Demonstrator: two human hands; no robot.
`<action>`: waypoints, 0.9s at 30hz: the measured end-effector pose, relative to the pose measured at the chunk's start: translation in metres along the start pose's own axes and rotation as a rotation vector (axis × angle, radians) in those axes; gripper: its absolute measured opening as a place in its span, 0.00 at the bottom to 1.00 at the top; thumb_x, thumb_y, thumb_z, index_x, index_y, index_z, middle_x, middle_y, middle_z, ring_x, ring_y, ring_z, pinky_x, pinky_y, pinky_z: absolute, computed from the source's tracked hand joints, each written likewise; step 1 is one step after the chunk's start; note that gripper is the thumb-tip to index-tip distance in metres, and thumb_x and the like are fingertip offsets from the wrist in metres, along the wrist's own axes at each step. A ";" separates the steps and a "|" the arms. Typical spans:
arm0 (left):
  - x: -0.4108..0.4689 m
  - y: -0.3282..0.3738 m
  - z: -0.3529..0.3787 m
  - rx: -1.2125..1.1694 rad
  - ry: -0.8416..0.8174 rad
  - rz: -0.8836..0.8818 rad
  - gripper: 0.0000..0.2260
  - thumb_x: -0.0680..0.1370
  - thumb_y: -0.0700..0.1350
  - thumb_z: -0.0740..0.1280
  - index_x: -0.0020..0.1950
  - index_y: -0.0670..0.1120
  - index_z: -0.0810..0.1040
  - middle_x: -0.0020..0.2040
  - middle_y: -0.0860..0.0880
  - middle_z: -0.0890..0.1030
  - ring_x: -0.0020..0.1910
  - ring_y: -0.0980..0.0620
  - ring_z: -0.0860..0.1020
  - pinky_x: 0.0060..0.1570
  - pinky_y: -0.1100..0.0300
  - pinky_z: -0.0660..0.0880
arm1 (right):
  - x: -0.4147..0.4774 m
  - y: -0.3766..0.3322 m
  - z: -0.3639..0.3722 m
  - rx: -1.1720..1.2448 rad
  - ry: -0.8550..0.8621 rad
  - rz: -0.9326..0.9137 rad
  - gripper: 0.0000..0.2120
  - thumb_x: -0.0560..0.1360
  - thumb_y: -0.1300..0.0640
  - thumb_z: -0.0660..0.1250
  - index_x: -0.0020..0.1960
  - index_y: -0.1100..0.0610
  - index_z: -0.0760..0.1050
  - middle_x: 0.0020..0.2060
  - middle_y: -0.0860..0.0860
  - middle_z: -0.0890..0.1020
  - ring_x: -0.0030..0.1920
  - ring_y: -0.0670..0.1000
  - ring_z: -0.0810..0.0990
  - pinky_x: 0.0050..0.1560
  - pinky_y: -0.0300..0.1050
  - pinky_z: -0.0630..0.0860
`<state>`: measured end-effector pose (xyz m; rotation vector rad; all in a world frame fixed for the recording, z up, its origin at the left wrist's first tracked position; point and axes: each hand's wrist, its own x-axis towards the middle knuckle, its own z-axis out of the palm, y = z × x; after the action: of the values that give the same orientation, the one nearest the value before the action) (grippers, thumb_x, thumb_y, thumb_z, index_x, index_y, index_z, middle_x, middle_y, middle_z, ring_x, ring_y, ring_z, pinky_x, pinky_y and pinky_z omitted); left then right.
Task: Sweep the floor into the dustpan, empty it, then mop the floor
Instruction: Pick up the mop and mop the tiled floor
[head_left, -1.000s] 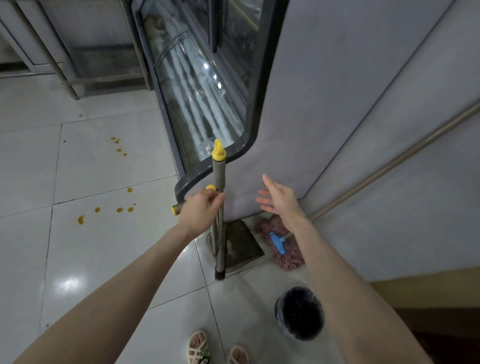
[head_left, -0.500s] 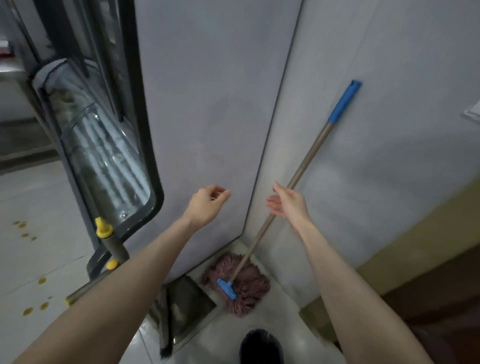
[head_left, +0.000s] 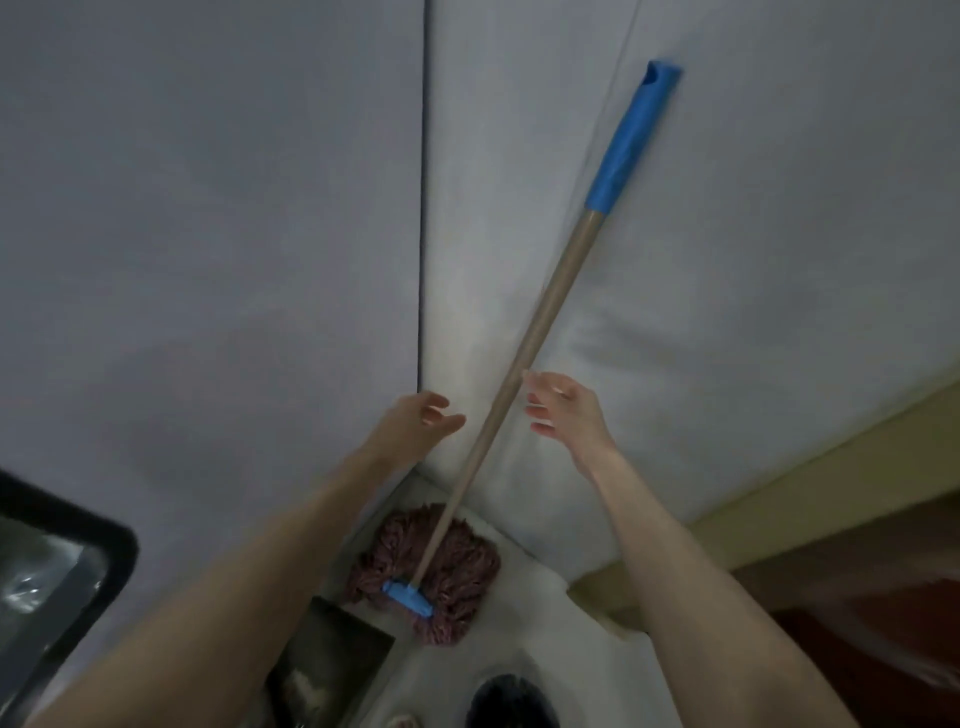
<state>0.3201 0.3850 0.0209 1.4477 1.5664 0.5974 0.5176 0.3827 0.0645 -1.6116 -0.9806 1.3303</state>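
Note:
A mop leans in the corner of two grey walls: tan handle (head_left: 540, 327) with a blue grip on top, blue clamp and reddish string head (head_left: 447, 566) on the floor. My left hand (head_left: 415, 421) is just left of the handle, fingers loosely curled, holding nothing. Just right of the handle, my right hand (head_left: 566, 410) has its fingers spread, with the fingertips near the handle. Neither hand grips the mop. The dark dustpan (head_left: 332, 660) stands by the mop head at the bottom.
A black bucket (head_left: 511, 701) sits on the floor at the bottom edge. A glass display case with a black frame (head_left: 67, 561) is at the lower left. A yellowish ledge and dark wood panel (head_left: 831, 571) run along the right.
My left hand let go of the broom and dustpan handles. My view turned right and up to the mop. Both hands moved in on either side of its handle.

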 end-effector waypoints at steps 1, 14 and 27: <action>0.015 -0.008 0.006 0.012 -0.033 -0.013 0.18 0.77 0.50 0.70 0.62 0.42 0.76 0.49 0.48 0.77 0.49 0.52 0.76 0.48 0.62 0.69 | 0.013 0.009 0.003 -0.001 -0.012 0.022 0.23 0.76 0.53 0.69 0.66 0.62 0.70 0.45 0.54 0.78 0.42 0.50 0.77 0.44 0.42 0.74; 0.130 -0.116 0.075 -0.005 -0.356 -0.157 0.26 0.75 0.50 0.72 0.71 0.46 0.70 0.62 0.47 0.76 0.55 0.51 0.76 0.48 0.68 0.72 | 0.106 0.114 0.034 0.039 -0.047 0.186 0.08 0.76 0.51 0.68 0.55 0.51 0.76 0.48 0.44 0.81 0.57 0.49 0.78 0.59 0.48 0.74; 0.132 -0.102 0.084 -0.043 -0.449 -0.016 0.16 0.77 0.49 0.69 0.62 0.44 0.78 0.57 0.46 0.81 0.58 0.50 0.79 0.58 0.58 0.74 | 0.102 0.091 0.029 0.066 -0.062 0.122 0.13 0.78 0.53 0.65 0.56 0.60 0.79 0.53 0.60 0.83 0.53 0.56 0.83 0.58 0.46 0.78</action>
<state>0.3488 0.4728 -0.1422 1.4172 1.2023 0.2679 0.5101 0.4464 -0.0600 -1.6098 -0.8767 1.4881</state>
